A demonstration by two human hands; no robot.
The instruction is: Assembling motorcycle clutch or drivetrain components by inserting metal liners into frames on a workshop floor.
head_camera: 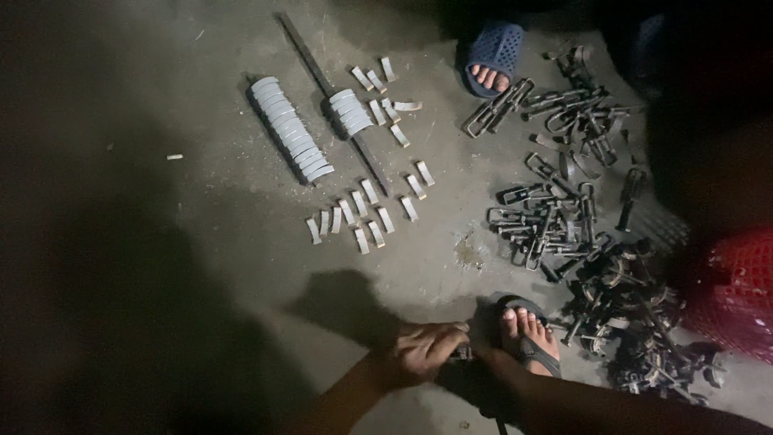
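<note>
Pale grey curved metal pieces (290, 129) are showing light against the dull grey concrete floor (201, 217); the heap of clamps (564, 217) is looking near black, a blue perforated slipper (496, 48) is catching some light, and a red mesh basket (737, 290) is glowing at the edge

The scene is dim, lit from above and slightly right, so only the middle of the concrete floor (241, 234) shows clearly. Left of the left hand (423, 352) a broad shadow swallows everything; a smaller one lies just above it. The far right corner past the right hand (475, 362) goes black (detail lost). The pale metal plates (290, 129) catch faint shine. Grain softens everything.
</note>
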